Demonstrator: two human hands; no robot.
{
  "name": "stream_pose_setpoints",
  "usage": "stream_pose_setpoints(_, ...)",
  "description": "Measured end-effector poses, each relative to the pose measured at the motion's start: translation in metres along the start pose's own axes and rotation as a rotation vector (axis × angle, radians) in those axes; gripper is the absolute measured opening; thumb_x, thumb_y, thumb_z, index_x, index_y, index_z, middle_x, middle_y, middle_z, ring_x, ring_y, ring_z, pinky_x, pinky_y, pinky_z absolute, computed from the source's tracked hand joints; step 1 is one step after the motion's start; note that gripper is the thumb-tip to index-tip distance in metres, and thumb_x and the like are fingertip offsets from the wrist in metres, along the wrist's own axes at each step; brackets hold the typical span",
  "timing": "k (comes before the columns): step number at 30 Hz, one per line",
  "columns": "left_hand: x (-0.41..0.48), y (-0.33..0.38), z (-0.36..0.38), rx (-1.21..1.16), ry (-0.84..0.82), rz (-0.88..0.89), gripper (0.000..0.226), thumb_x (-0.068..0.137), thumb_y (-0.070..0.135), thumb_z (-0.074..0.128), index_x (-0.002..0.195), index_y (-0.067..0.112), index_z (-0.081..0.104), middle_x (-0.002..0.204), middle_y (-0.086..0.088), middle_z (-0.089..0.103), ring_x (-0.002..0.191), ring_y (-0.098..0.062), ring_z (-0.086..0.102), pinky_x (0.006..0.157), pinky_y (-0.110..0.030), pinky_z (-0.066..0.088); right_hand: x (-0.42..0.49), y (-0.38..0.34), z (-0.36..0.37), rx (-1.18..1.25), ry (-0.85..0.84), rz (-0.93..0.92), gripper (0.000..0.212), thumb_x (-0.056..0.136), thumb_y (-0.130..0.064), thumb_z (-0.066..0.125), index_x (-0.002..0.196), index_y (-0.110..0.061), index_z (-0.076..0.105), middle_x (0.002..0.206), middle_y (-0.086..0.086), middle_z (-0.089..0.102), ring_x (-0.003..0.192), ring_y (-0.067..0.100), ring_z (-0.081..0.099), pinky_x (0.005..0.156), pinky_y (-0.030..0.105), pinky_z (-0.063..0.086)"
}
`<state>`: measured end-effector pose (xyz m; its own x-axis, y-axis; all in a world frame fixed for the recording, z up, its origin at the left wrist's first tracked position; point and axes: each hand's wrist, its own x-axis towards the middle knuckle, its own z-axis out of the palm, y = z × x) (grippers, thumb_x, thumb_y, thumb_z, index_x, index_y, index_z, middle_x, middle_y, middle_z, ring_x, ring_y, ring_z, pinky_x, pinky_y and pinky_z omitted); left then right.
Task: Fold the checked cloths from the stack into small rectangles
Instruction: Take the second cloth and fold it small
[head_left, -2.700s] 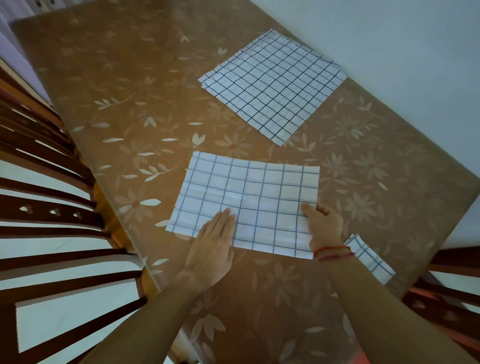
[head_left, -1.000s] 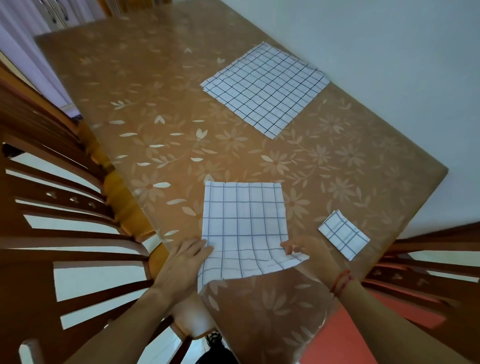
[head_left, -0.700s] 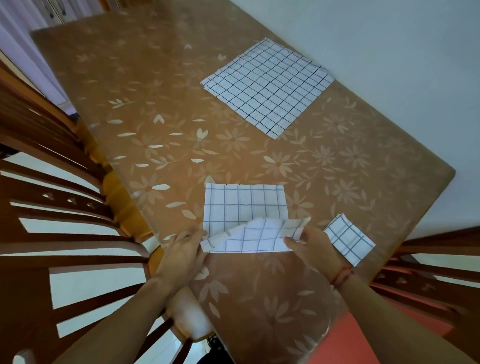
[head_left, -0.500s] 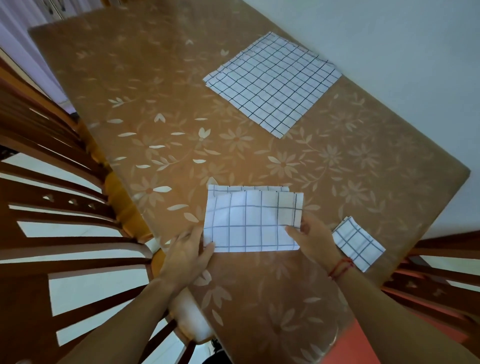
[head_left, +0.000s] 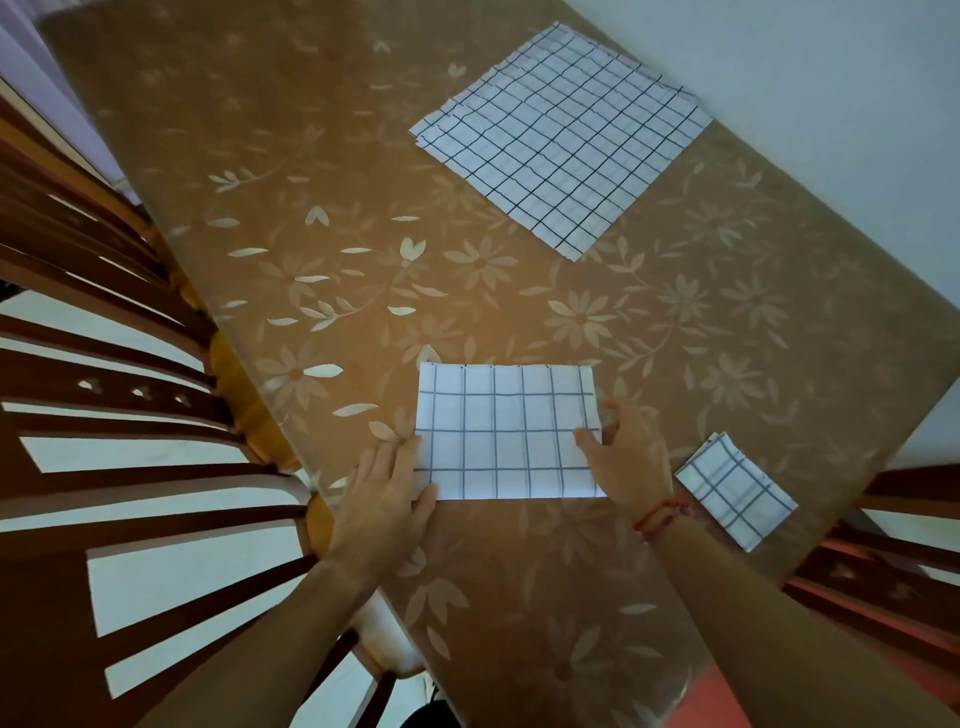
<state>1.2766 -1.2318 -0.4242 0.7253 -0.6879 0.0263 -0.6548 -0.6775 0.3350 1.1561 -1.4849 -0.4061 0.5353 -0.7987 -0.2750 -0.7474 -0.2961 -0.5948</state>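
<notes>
A white checked cloth (head_left: 506, 431), folded into a flat rectangle, lies on the brown floral table (head_left: 363, 218) near its front edge. My left hand (head_left: 387, 493) rests flat at the cloth's left edge, fingers straight and the thumb over the near left corner. My right hand (head_left: 626, 452) lies at the cloth's right edge with its fingers pressing on that side. A stack of unfolded checked cloths (head_left: 563, 137) sits at the far side of the table. One small folded cloth (head_left: 735, 491) lies to the right of my right hand.
Wooden chair backs (head_left: 104, 395) stand close along the table's left side. Another chair (head_left: 893, 545) is at the front right corner. A pale wall (head_left: 831, 78) runs along the table's far right edge.
The near half of the cloth was lifted and folded away from me onto the far half, making a shorter rectangle. Both hands now press its side edges flat.
</notes>
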Motion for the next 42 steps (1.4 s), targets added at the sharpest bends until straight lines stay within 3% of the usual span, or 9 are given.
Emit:
stream_pose_setpoints(3,-0.006,0.013,0.001,-0.018,-0.053,0.114,0.044,0.092,0.039,0.04,0.127,0.016,0.054,0.121,-0.006,0.059,0.108,-0.021,0.053,0.08,-0.037,0.055,-0.013,0.003,0.005,-0.104,0.056,-0.112,0.045,0.084,-0.028,0.066,0.127,-0.02,0.052,0.11,0.001,0.048,0.095,0.02,0.055,0.076,0.032,0.048)
stream_pose_setpoints(7,-0.024,0.035,0.009,0.032,-0.115,0.328,0.044,0.093,0.035,0.04,0.128,0.016,0.059,0.13,-0.004,0.059,0.123,-0.02,0.05,0.095,-0.039,0.049,-0.041,0.004,0.018,-0.267,0.089,-0.441,0.042,0.084,-0.022,0.066,0.123,-0.012,0.058,0.118,0.008,0.055,0.108,0.025,0.053,0.085,0.039,0.052)
stream_pose_setpoints(11,-0.034,0.047,0.022,0.078,-0.159,0.353,0.052,0.093,0.034,0.04,0.135,0.007,0.055,0.141,-0.011,0.052,0.134,-0.024,0.046,0.118,-0.035,0.022,-0.081,0.012,0.04,-0.413,-0.018,-0.707,0.047,0.091,-0.026,0.051,0.134,-0.007,0.054,0.14,0.016,0.052,0.131,0.032,0.048,0.104,0.045,0.046)
stream_pose_setpoints(14,-0.037,0.046,0.031,0.064,-0.193,0.343,0.054,0.096,0.031,0.037,0.141,0.003,0.046,0.148,-0.013,0.043,0.139,-0.025,0.037,0.116,-0.036,0.014,-0.1,0.02,0.056,-0.495,-0.129,-0.815,0.055,0.101,-0.034,0.035,0.146,-0.003,0.041,0.153,0.017,0.037,0.144,0.03,0.031,0.114,0.045,0.034)
stream_pose_setpoints(20,-0.039,0.04,0.037,0.118,-0.225,0.32,0.053,0.098,0.03,0.033,0.143,0.003,0.043,0.151,-0.013,0.037,0.142,-0.024,0.031,0.114,-0.038,0.016,-0.107,0.018,0.064,-0.594,-0.173,-0.781,0.062,0.097,-0.04,0.036,0.147,-0.002,0.037,0.153,0.017,0.037,0.144,0.029,0.032,0.112,0.048,0.036)
stream_pose_setpoints(28,-0.057,0.006,0.025,0.204,-0.209,0.248,0.055,0.1,0.029,0.026,0.143,-0.003,0.039,0.152,-0.02,0.033,0.142,-0.032,0.031,0.11,-0.052,0.036,-0.112,0.009,0.066,-0.676,-0.232,-0.676,0.073,0.088,-0.045,0.04,0.144,0.003,0.041,0.152,0.02,0.037,0.142,0.032,0.034,0.11,0.047,0.039)
stream_pose_setpoints(36,-0.06,-0.006,0.028,0.232,-0.248,0.294,0.056,0.098,0.025,0.027,0.144,-0.005,0.036,0.153,-0.024,0.029,0.143,-0.035,0.027,0.109,-0.053,0.036,-0.124,-0.009,0.082,-0.59,-0.273,-0.773,0.066,0.094,-0.038,0.029,0.147,0.002,0.036,0.155,0.019,0.032,0.145,0.031,0.027,0.112,0.048,0.035)
stream_pose_setpoints(42,-0.06,-0.006,0.027,0.232,-0.229,0.298,0.054,0.096,0.023,0.036,0.144,-0.004,0.037,0.152,-0.023,0.032,0.143,-0.034,0.029,0.111,-0.051,0.034,-0.124,0.007,0.074,-0.61,-0.229,-0.684,0.067,0.094,-0.04,0.032,0.146,0.001,0.038,0.155,0.017,0.033,0.144,0.029,0.031,0.112,0.047,0.036)
